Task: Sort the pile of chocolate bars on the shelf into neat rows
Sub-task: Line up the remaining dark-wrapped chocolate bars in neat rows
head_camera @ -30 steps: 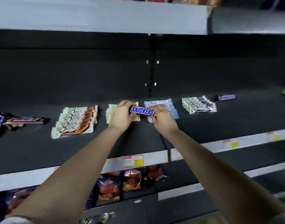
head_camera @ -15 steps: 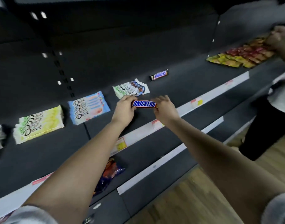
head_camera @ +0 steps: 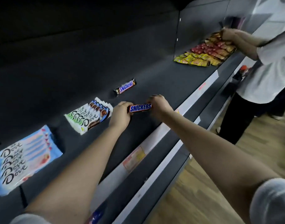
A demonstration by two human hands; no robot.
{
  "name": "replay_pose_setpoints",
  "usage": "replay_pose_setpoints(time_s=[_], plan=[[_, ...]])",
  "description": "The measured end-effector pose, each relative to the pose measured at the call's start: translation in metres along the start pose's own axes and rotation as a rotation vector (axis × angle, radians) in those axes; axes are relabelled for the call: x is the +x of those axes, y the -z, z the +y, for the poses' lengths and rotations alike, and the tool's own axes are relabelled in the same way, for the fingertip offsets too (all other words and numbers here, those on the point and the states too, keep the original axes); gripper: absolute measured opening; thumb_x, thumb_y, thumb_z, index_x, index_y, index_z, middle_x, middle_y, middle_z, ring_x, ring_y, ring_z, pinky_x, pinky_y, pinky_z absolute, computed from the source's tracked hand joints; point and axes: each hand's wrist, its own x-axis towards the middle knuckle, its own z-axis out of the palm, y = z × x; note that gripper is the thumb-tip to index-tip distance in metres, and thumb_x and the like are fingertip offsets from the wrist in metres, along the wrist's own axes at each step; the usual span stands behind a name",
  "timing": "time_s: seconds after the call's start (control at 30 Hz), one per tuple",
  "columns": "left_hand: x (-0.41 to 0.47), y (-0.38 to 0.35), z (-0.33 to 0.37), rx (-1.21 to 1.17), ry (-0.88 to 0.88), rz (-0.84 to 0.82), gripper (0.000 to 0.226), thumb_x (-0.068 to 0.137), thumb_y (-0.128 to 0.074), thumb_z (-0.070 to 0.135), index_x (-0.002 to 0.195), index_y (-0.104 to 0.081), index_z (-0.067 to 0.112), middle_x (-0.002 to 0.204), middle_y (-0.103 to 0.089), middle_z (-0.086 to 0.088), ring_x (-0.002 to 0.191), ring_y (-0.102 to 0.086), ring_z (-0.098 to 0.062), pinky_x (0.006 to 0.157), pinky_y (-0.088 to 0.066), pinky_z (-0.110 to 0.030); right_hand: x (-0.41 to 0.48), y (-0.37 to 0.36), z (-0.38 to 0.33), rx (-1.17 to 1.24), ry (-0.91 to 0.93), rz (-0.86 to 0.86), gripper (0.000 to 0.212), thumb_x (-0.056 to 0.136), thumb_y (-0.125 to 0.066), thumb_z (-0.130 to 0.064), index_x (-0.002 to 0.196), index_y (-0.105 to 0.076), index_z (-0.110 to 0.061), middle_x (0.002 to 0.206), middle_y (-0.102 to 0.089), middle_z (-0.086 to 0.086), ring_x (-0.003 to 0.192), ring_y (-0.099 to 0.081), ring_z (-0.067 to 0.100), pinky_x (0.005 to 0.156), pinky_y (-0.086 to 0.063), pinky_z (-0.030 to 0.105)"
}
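Note:
I hold a brown Snickers bar point(head_camera: 140, 107) level above the dark shelf point(head_camera: 162, 81), my left hand point(head_camera: 121, 114) pinching its left end and my right hand point(head_camera: 158, 105) its right end. A second Snickers bar point(head_camera: 125, 86) lies on the shelf just behind it, apart from my hands. To the left lies a fanned row of green-and-blue Dove bars point(head_camera: 89, 116). Further left is a row of light-blue Dove bars point(head_camera: 24, 159).
Another person in a white shirt point(head_camera: 271, 65) stands at the right, hands on red and yellow snack packs point(head_camera: 208, 54) at the shelf's far end. Price tags point(head_camera: 133, 159) line the shelf's front edge. Below is a lower shelf, then wooden floor point(head_camera: 203, 183).
My view has swung to the right along the shelf. Both hands carried the Snickers bar rightward, past the Dove rows, to just in front of the lone Snickers bar.

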Motion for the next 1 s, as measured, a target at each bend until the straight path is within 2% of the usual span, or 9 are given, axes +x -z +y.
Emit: replay_pose_setpoints(time_s=[0.13,0.27,0.37,0.43,0.57,0.7,0.77,0.83,1.0], plan=[[0.037,-0.015,-0.007,0.044,0.019,-0.022,0.041,0.084,-0.052,-0.005,0.124,-0.055,0.001,0.125,-0.055,-0.014,0.113,-0.053,-0.029,0.099,-0.032,-0.024,0.034,-0.009,0.011,0.035,-0.012,0.031,0.028,0.081,-0.052,0.0,0.105,-0.062,-0.009,0.109,-0.059,0.01,0.107,-0.051,0.031,0.086,-0.042,0.033],[0.058,-0.023,-0.012,0.087,0.116,-0.011,0.051,0.083,-0.045,-0.009,0.133,-0.045,0.0,0.136,-0.044,-0.013,0.121,-0.046,-0.029,0.105,-0.032,-0.028,0.064,-0.019,0.016,0.069,0.024,0.027,0.033,0.086,-0.048,-0.001,0.116,-0.057,-0.012,0.118,-0.056,0.008,0.115,-0.045,0.028,0.096,-0.039,0.036],[0.069,-0.029,-0.013,0.114,0.207,0.059,0.049,0.082,-0.043,-0.009,0.13,-0.046,0.002,0.136,-0.043,-0.016,0.119,-0.045,-0.033,0.103,-0.034,-0.034,0.088,-0.025,0.017,0.063,0.049,0.026,0.038,0.087,-0.047,-0.001,0.121,-0.053,-0.017,0.121,-0.054,0.0,0.121,-0.038,0.024,0.096,-0.04,0.033],[0.076,-0.036,-0.015,0.115,0.27,0.121,0.045,0.083,-0.044,-0.008,0.127,-0.048,0.003,0.134,-0.041,-0.015,0.116,-0.046,-0.033,0.101,-0.036,-0.035,0.102,-0.03,0.019,0.088,0.074,0.043,0.039,0.087,-0.048,0.0,0.121,-0.052,-0.018,0.12,-0.053,-0.001,0.12,-0.036,0.024,0.09,-0.042,0.032],[0.084,-0.048,-0.013,0.086,0.399,0.265,0.037,0.086,-0.047,-0.005,0.122,-0.052,0.005,0.133,-0.032,-0.012,0.112,-0.049,-0.031,0.1,-0.041,-0.038,0.12,-0.034,0.03,0.126,0.235,0.011,0.038,0.089,-0.049,-0.002,0.124,-0.051,-0.017,0.121,-0.053,0.004,0.111,-0.048,0.029,0.094,-0.037,0.031],[0.09,-0.06,-0.002,0.067,0.488,0.349,0.037,0.088,-0.047,-0.003,0.123,-0.05,0.007,0.138,-0.028,-0.011,0.118,-0.046,-0.028,0.104,-0.036,-0.032,0.137,-0.028,0.052,0.213,0.379,-0.062,0.034,0.089,-0.053,-0.005,0.121,-0.055,-0.015,0.12,-0.053,0.004,0.105,-0.054,0.023,0.084,-0.043,0.029],[0.092,-0.062,0.0,0.057,0.518,0.367,0.035,0.09,-0.047,-0.001,0.124,-0.049,0.008,0.142,-0.024,-0.011,0.118,-0.046,-0.022,0.102,-0.032,-0.025,0.142,-0.03,0.057,0.224,0.41,-0.055,0.031,0.089,-0.054,-0.006,0.12,-0.055,-0.013,0.119,-0.053,0.004,0.104,-0.055,0.022,0.085,-0.044,0.029],[0.095,-0.064,0.005,0.074,0.548,0.381,0.038,0.089,-0.047,-0.003,0.125,-0.05,0.008,0.144,-0.023,-0.011,0.115,-0.049,-0.019,0.102,-0.033,-0.025,0.147,-0.033,0.06,0.257,0.417,-0.039,0.029,0.089,-0.054,-0.005,0.118,-0.056,-0.01,0.118,-0.053,0.005,0.102,-0.055,0.022,0.086,-0.046,0.03],[0.099,-0.068,0.007,0.072,0.613,0.482,0.035,0.088,-0.05,-0.003,0.122,-0.053,0.008,0.137,-0.029,-0.01,0.111,-0.051,-0.024,0.099,-0.038,-0.027,0.157,-0.041,0.054,0.41,0.397,-0.051,0.034,0.087,-0.05,0.005,0.119,-0.054,-0.006,0.123,-0.05,0.007,0.107,-0.052,0.024,0.093,-0.046,0.033]])
